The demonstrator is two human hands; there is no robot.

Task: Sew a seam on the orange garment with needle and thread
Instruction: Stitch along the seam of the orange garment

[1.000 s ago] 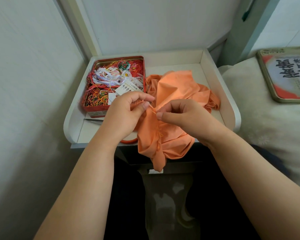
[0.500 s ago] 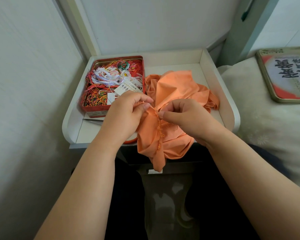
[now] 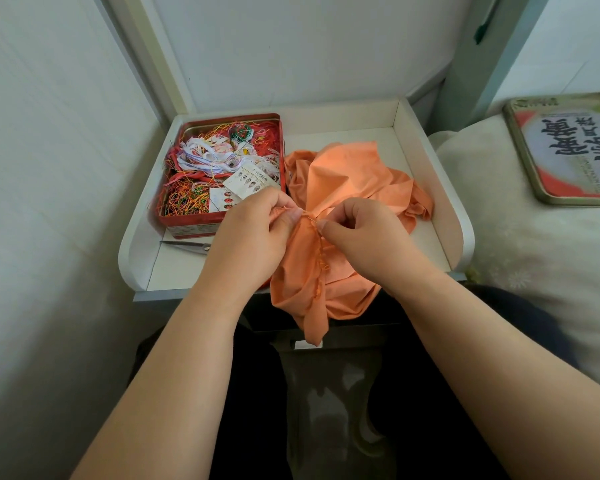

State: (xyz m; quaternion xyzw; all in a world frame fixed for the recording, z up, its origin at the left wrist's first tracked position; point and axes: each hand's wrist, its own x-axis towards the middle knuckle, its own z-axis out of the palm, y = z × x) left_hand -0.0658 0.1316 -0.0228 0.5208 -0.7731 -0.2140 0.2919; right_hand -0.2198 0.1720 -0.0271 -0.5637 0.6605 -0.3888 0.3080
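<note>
The orange garment [image 3: 347, 181] lies crumpled on the white tray-topped stand [image 3: 430, 161], with one end hanging over the front edge. My left hand [image 3: 253, 233] pinches a gathered fold of the garment between thumb and fingers. Close beside it, my right hand [image 3: 361, 230] pinches a thin needle [image 3: 313, 220] whose tip pokes into that fold. A line of orange stitches [image 3: 321, 261] runs down the fabric below the two hands. The thread itself is too fine to make out.
A red tin [image 3: 222, 171] full of tangled coloured threads and needle cards stands at the tray's left. Scissors [image 3: 187, 244] lie in front of it, partly under my left hand. A printed tin lid [image 3: 568, 147] rests on the pale bedding at the right.
Both hands have drawn closer together over the fold. The stretch of thread seen between them a second ago is gone, and the needle now sits at the fabric.
</note>
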